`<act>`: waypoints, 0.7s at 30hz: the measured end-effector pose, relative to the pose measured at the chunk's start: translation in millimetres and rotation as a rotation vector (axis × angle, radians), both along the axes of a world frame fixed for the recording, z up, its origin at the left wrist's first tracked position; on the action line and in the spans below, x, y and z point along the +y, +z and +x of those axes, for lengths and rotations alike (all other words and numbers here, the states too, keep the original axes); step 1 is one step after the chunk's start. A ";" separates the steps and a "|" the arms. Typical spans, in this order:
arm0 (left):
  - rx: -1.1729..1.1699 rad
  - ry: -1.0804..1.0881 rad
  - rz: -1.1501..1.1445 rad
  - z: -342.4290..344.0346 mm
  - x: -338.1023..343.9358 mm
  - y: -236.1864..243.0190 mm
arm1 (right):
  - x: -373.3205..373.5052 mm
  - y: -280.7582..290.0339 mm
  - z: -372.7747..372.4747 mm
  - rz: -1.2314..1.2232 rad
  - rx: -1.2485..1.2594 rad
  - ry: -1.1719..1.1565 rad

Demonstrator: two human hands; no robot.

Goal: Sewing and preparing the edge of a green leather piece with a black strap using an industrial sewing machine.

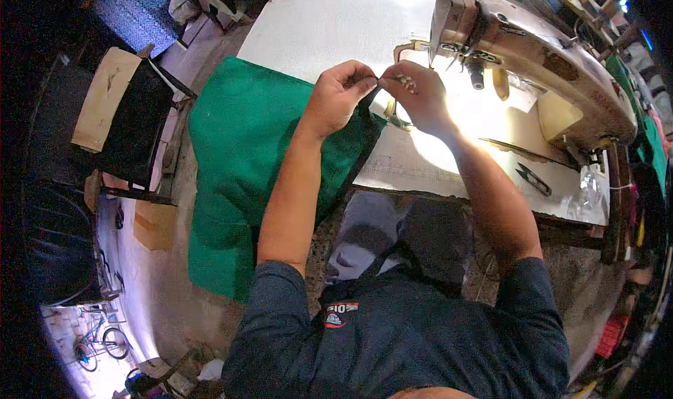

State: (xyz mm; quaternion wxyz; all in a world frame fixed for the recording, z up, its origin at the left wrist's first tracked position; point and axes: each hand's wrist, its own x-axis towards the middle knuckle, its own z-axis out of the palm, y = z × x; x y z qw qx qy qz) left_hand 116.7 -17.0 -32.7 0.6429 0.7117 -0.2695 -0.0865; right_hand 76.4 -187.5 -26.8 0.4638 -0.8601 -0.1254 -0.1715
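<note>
A large piece of green fabric (245,125) drapes over the left part of the white sewing table and hangs off its front edge. Along its right side runs a dark strip of cloth (366,115). My left hand (336,99) pinches the upper end of this strip between thumb and fingers. Close beside it, fingertips nearly touching, my right hand (420,96) is closed in a pinch on the same dark end. Just right of my right hand stands the sewing machine (533,52), its lamp glaring on the table. Its needle area is partly hidden behind that hand.
Thread snips (534,179) lie on the white tabletop (336,31), near a clear plastic bag (587,195) at the right corner. A chair (126,111) with a tan board stands left, above a cardboard box (154,225). A bicycle (102,343) shows far lower left.
</note>
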 end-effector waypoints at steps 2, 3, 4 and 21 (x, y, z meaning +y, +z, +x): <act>-0.017 0.074 -0.156 -2.3 -8.4 -3.8 | 0.2 -1.2 0.8 0.117 -0.005 -0.003; -0.013 0.079 -0.151 -4.6 -11.1 -4.9 | 0.5 1.7 -1.0 0.120 0.022 -0.027; 0.002 0.117 -0.200 -7.9 -13.3 -5.9 | 1.7 2.5 -1.4 0.125 0.027 -0.023; 0.268 0.175 -0.541 -18.9 -14.8 -31.0 | 1.4 -18.1 3.8 0.388 0.037 0.060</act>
